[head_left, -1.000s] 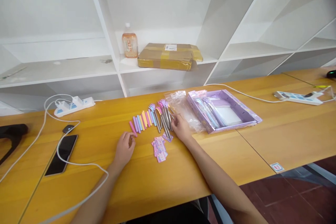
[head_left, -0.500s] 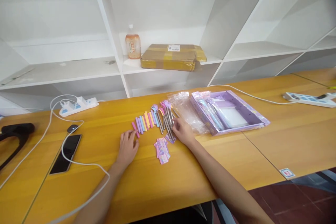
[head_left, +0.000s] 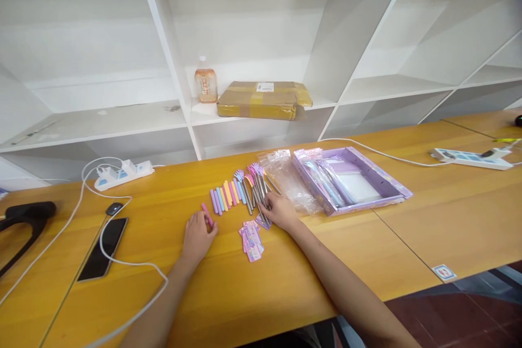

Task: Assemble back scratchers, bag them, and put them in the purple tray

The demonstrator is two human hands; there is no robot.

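Note:
My left hand (head_left: pixel 198 235) is closed on a pink handle tube (head_left: pixel 207 214), its fingertips at the tube's lower end. A row of purple, blue, yellow and pink tubes (head_left: pixel 227 196) lies just right of it. Farther right is a bunch of back scratchers (head_left: pixel 258 189) with metal rods and small hand-shaped heads in pink, purple and orange. My right hand (head_left: pixel 280 211) rests at the lower rods, fingers bent around one of them; the exact grip is partly hidden. Between my hands lies a small pile of printed cards (head_left: pixel 252 241), with another card (head_left: pixel 263 222) under the rod ends.
Clear plastic bags (head_left: pixel 293 182) lie beside a purple box (head_left: pixel 402 196) that holds bagged items. On the left are a phone (head_left: pixel 103 250), a mouse (head_left: pixel 114 208), a power strip (head_left: pixel 126 174) and a loose white cable (head_left: pixel 138 264). A taped carton (head_left: pixel 261 100) and a bottle (head_left: pixel 206 86) stand on the shelf.
My left hand has drawn the pink tube slightly away from the row. My right hand has shifted a little down along the rods. The camera view has tilted up slightly.

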